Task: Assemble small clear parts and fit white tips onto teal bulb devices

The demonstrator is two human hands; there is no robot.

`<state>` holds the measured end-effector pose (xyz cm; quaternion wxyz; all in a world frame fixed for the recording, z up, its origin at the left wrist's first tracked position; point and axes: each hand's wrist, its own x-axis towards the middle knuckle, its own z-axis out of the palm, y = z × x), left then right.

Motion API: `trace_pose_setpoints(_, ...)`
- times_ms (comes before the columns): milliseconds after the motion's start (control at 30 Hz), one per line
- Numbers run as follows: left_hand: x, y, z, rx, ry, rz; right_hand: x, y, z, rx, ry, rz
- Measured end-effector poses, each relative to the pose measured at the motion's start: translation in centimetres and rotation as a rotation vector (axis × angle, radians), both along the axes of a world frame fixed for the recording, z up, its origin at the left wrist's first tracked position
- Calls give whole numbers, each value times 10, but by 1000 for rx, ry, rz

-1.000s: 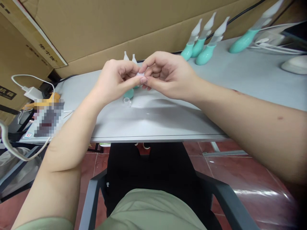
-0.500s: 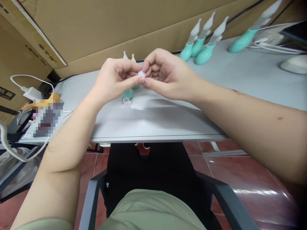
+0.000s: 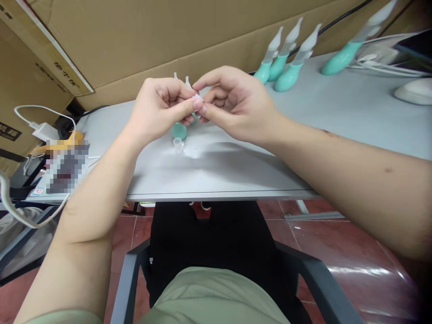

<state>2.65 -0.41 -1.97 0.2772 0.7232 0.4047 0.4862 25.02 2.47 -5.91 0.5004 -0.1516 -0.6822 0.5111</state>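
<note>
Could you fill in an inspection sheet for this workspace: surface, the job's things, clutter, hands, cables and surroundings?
Surface: light grey tabletop, shadowed beneath the hands.
Job's things: small white piece at the fingertips; translucent cup-like part on the tabletop; teal bulb beyond it, partly hidden; three white-tipped teal bulbs grouped at back right, a fourth bulb farther right.
Clutter: yellow item and pixelated item at left; rounded white object at far right.
Hands: left hand pinches the small white piece; right hand meets it, grip unclear.
Cables: white cable at left; black cable at the back.
Surroundings: cardboard behind; red tiled floor; chair arm on either side.
</note>
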Motion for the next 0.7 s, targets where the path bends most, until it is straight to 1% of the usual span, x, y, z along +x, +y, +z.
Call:
trace_pose_setpoints(100, 2, 0, 1, -59, -21, 41, -4, -2, -2, -4, 62, -26)
trace_pose_setpoints(200, 0, 1, 1, -135, -49, 26, -5, 2, -6, 21, 107, -39)
trace_pose_setpoints(267, -2, 3, 1, -176, -60, 14, -5, 5, -9, 39, 92, -87)
trace_pose_setpoints(367, -4, 4, 1, -193, -57, 13, -4, 7, -10, 77, 53, -169)
trace_pose_setpoints(533, 0, 2, 2, -190, -84, 4, -3, 2, -7, 120, 10, -234)
trace_pose_setpoints(700, 1, 3, 1, -200, -70, 41, -3, 1, -4, 98, -11, -180)
